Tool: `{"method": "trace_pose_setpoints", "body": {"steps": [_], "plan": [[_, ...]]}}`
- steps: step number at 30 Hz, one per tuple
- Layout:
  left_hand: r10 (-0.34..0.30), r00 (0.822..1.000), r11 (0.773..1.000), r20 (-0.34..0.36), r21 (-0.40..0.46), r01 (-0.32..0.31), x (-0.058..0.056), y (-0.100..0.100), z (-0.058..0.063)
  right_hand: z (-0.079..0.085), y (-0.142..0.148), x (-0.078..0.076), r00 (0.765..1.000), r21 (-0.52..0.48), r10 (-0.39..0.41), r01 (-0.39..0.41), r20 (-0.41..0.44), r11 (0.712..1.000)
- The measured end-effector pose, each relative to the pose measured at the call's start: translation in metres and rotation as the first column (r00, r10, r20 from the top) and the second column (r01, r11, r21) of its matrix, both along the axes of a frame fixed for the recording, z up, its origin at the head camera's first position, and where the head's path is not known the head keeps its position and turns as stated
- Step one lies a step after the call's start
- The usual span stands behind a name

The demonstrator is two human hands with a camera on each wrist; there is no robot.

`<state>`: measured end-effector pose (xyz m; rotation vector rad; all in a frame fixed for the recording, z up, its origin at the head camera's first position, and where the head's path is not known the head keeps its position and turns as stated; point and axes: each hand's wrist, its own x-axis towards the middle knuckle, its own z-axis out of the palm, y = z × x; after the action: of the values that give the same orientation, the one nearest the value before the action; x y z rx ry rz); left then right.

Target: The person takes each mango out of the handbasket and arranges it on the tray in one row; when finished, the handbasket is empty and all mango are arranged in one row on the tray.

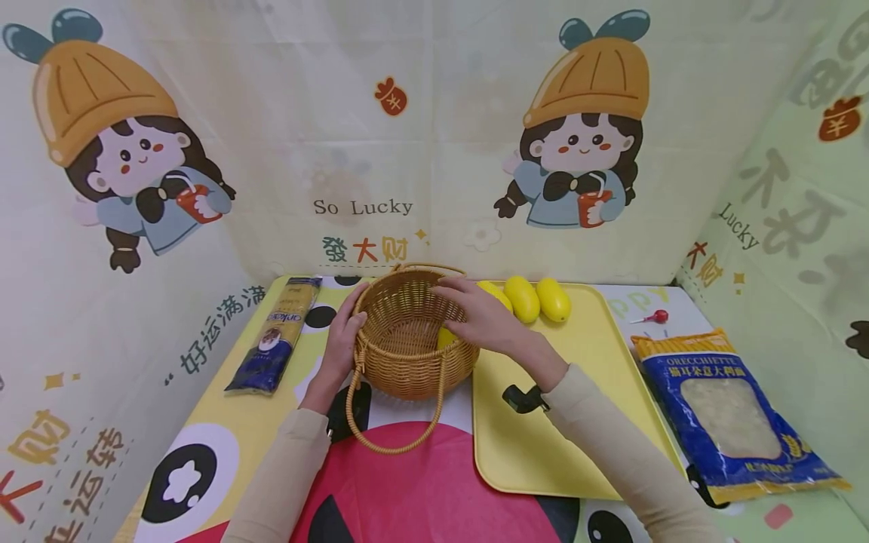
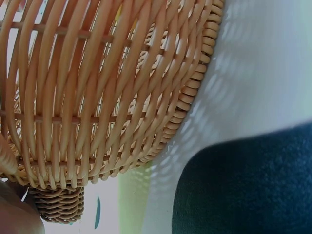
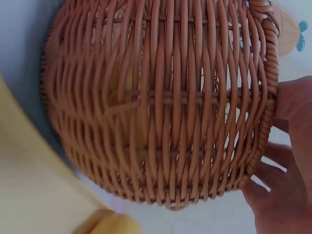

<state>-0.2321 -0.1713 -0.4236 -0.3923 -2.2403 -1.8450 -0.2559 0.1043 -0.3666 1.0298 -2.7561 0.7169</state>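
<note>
A round wicker basket (image 1: 414,377) stands in the middle of the table, its front handle folded down toward me. My left hand (image 1: 342,335) grips the basket's left rim. Over the right rim reaches my right hand (image 1: 485,313), fingers extended above the opening and holding nothing that I can see. Beneath that hand a yellow lemon (image 1: 446,338) lies inside, partly hidden by the hand and rim. Through the weave in the right wrist view, a blurred yellow patch shows low in the basket, while the right hand (image 3: 292,146) is up at the rim.
Right of the basket lies a yellow tray (image 1: 577,422) with three lemons (image 1: 521,299) at its back left. A blue pasta bag (image 1: 733,415) and a red lollipop (image 1: 660,317) are farther right. At the left lies a spaghetti packet (image 1: 278,339). Printed cloth walls (image 1: 434,151) enclose the table.
</note>
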Motion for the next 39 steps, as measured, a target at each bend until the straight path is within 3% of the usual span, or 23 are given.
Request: {"method": "trace_pose_setpoints", "body": {"steps": [4,10,20,32,35,39], "plan": [[0.002,1.000,1.000,-0.002,-0.005,-0.002,0.000,0.001,0.000,0.002,-0.008,-0.003,0.999,0.051,0.049,-0.049,0.001,0.998],[0.009,1.000,1.000,0.004,-0.004,-0.009,0.001,0.000,0.002,0.004,-0.020,-0.009,0.998,0.116,0.051,-0.055,0.044,0.992],[0.001,1.000,1.000,0.014,0.006,-0.001,0.000,-0.001,0.004,0.007,-0.042,-0.015,0.999,0.313,-0.046,0.042,0.004,0.949],[-0.008,1.000,1.000,0.010,0.014,0.008,0.000,0.001,0.002,0.000,-0.056,-0.022,0.985,0.545,-0.109,0.165,-0.134,0.822],[-0.005,1.000,1.000,0.013,0.009,0.005,0.001,0.001,0.004,-0.001,-0.059,-0.022,0.986,0.590,-0.120,0.166,-0.117,0.790],[-0.002,1.000,1.000,0.014,0.003,0.002,0.002,0.001,0.005,-0.001,-0.061,-0.023,0.989,0.615,-0.138,0.136,-0.044,0.776]]}}
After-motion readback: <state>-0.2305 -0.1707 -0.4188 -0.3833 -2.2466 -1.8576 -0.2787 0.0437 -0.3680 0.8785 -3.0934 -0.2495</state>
